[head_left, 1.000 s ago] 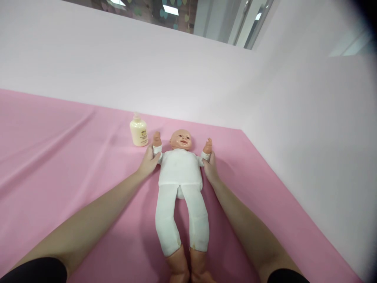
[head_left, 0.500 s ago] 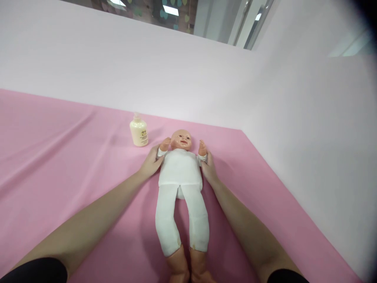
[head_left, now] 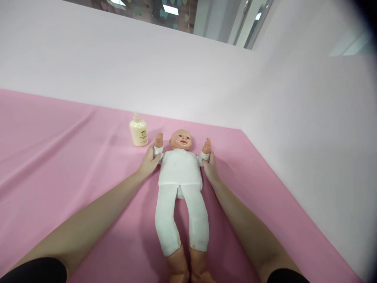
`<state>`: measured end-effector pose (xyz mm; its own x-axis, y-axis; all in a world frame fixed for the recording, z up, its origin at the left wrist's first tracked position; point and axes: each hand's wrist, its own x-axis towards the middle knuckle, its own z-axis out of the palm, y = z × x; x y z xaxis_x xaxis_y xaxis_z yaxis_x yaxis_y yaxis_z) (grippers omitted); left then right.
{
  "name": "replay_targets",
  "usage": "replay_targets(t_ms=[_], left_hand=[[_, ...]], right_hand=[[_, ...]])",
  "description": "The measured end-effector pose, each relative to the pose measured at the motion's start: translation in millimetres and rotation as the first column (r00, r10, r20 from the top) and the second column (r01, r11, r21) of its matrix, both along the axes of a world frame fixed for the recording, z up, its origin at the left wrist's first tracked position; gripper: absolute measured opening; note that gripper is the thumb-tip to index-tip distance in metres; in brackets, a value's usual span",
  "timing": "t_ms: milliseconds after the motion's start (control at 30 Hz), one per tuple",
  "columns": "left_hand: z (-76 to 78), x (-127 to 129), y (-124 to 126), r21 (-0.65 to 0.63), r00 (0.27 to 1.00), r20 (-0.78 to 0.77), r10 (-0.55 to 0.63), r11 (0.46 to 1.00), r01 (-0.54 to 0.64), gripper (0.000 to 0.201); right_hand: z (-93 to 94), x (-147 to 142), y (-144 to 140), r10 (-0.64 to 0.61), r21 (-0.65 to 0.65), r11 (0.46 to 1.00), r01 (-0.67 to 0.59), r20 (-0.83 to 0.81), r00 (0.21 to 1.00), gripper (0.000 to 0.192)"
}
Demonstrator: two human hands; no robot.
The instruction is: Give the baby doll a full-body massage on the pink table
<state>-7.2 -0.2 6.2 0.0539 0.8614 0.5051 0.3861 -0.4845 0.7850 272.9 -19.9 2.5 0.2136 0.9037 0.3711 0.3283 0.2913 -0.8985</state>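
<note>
White-clad doll (head_left: 180, 169) between left hand (head_left: 149, 163) and right hand (head_left: 209, 168)

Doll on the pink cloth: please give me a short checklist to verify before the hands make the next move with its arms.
1. Left hand holds one doll arm: ok.
2. Right hand holds the other arm: ok.
3. Doll lies face up on the pink cloth: ok.
4. Lotion bottle upright, apart from the doll: ok.
5. Doll feet fully in view: not ok, cut by the picture edge.
6. Firmness of grip: cannot tell.
</note>
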Motion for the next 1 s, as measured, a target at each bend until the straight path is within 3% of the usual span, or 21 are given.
replay_targets(t_ms=[200,533,833,1000], left_hand=[[14.5,6,-11,0.052,0.933,-0.337,-0.128,0.987,0.154,0.044],[-0.1,3,-3,0.006,0.968,-0.242,-0.066,0.998,0.07,0.067],[-3.5,0,3,-0.041,0.943,-0.333,0.028,0.998,-0.044,0.06],[-4.3,-2,5,-0.062,0.916,-0.395,0.07,0.993,-0.103,0.056]], right_hand=[[3.3,-6,-5,0.106,0.083,0.988,-0.13,0.25,0.963,0.055],[6.4,-6,-7,0.063,0.054,0.995,-0.083,0.303,0.951,0.064],[-1.6,-1,1,-0.077,0.018,0.997,0.076,0.375,0.924,0.054],[1.5,-1,-1,-0.106,0.118,0.991,0.066,0.376,0.921,0.047]])
